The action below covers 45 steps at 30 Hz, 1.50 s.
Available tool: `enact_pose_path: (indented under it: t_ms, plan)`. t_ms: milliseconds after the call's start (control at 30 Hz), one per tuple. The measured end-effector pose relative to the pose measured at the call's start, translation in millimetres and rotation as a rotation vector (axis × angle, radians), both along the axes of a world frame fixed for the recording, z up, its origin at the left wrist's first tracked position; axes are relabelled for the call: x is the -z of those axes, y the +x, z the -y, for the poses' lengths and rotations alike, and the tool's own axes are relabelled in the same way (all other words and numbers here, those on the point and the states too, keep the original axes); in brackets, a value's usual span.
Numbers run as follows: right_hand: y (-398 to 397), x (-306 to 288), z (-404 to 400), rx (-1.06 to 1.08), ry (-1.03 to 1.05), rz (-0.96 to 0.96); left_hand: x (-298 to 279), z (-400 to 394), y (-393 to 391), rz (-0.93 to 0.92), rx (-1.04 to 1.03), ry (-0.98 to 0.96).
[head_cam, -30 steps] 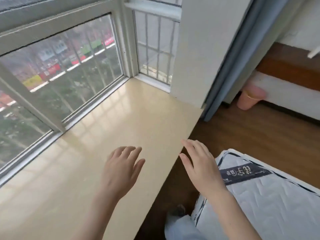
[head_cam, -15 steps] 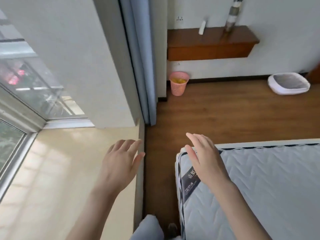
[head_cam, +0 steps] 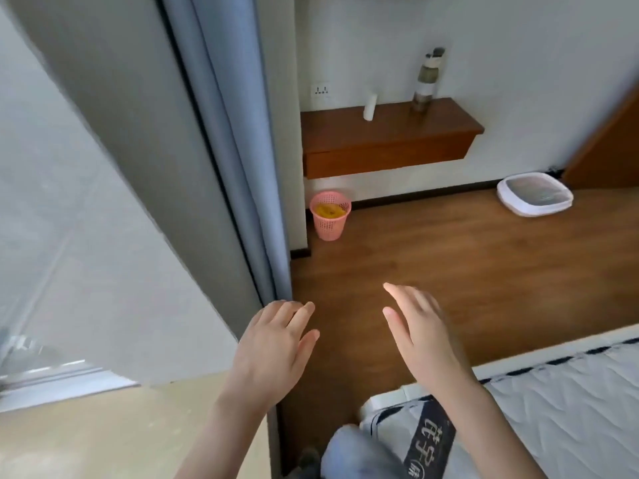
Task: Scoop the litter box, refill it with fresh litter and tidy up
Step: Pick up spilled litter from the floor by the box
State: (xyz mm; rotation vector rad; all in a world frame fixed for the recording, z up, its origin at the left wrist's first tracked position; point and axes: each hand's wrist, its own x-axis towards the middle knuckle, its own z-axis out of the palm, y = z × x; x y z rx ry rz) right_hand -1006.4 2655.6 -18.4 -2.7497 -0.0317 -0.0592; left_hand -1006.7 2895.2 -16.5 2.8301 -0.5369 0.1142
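A white litter box (head_cam: 534,195) with grey litter inside sits on the wooden floor at the far right, against the wall. My left hand (head_cam: 273,344) hovers low in the middle with fingers straight and holds nothing. My right hand (head_cam: 418,333) is raised beside it, fingers relaxed and spread, also empty. Both hands are far from the litter box. No scoop or litter bag can be seen.
A pink mesh waste bin (head_cam: 330,216) stands by the wall corner. Above it hangs a wooden shelf (head_cam: 387,140) with a bottle (head_cam: 427,81). A blue curtain (head_cam: 228,140) hangs at left, a mattress (head_cam: 560,402) lies bottom right, a beige sill (head_cam: 103,437) bottom left.
The view has swung right from the window to the room, bringing the shelf, bin and litter box into sight. Both hands stay raised and empty.
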Motion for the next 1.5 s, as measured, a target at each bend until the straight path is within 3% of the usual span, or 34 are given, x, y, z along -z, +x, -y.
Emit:
enact_pose_path:
  t_ms: [367,800,1100,1500]
  plan:
    - [178.7,15.0,63.8,0.169,0.011,0.033,9.3,83.0,223.3,-0.020,0.177,0.026]
    - [352.3,17.5,240.5,0.401,0.064,-0.020,-12.7,272.9,472.5,-0.049,0.351,0.183]
    - [486.9,29.6,394.7,0.591,0.006,-0.007,31.4,462.7,646.8,-0.032,0.587,0.075]
    - [575.7,8.8,627.2,0.942,0.017,0.007,12.0,767.4,804.1,0.000,0.989,-0.004]
